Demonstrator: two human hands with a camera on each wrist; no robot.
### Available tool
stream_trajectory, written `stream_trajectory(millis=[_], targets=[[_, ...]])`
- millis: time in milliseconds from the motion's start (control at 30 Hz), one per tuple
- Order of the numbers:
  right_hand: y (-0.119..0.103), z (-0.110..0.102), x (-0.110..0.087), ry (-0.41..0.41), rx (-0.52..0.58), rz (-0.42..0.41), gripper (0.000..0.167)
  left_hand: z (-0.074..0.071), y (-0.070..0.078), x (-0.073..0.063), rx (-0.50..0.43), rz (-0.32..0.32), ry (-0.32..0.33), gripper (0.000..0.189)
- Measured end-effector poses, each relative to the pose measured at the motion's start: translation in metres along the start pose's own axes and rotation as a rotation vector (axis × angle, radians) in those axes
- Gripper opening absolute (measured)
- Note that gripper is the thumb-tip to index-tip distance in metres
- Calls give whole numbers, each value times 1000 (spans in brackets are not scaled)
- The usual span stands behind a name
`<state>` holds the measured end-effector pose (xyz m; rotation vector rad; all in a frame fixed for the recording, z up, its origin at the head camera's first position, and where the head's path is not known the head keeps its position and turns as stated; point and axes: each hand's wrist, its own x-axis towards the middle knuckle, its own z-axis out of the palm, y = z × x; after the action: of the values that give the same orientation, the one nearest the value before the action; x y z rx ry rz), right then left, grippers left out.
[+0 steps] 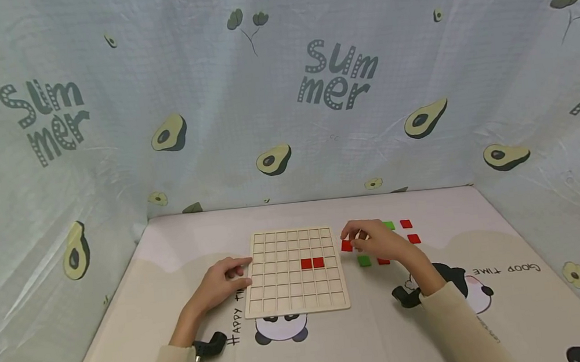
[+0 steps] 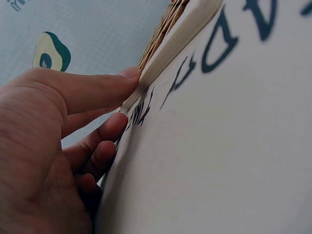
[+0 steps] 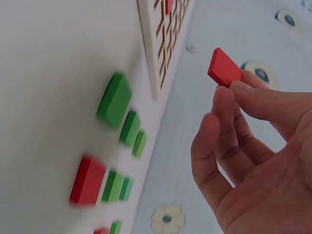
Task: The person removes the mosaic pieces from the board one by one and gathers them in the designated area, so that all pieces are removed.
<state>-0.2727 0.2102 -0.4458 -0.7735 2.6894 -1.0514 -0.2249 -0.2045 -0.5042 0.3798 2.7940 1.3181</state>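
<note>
A square wooden grid board (image 1: 296, 297) lies on the table, with two red tiles (image 1: 312, 263) side by side in its cells, right of the middle. At the board's left edge, my left hand (image 1: 219, 281) touches the rim with thumb and forefinger spread; the left wrist view shows these fingers against the board's side (image 2: 180, 46). My right hand (image 1: 379, 239) pinches a red square tile (image 3: 224, 67) between thumb and fingers, raised above the table just off the board's right side. Below it are loose green tiles (image 3: 115, 100) and red tiles (image 3: 87, 180); the hand partly hides them in the head view.
More loose tiles lie right of the hand, such as a red tile (image 1: 414, 239) and a green tile (image 1: 364, 261). A printed cloth (image 1: 306, 348) covers the table. Patterned sheets (image 1: 281, 88) hang behind and at both sides.
</note>
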Motion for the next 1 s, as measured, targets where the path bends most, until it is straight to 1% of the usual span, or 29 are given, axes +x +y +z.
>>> stream_trajectory(millis=[167,433,767,1000], targets=[[12,-12,-16,26,23,43,22,0,0,0,-7,-4,2,49],[32,-27,-35,57,16,54,21,-1,-1,0,-7,-1,-4,49],[61,-44,-55,62,64,80,20,0,-1,1,-10,-9,-7,48],[71,-51,-65,54,56,127,22,0,-2,1,2,-13,-6,49]])
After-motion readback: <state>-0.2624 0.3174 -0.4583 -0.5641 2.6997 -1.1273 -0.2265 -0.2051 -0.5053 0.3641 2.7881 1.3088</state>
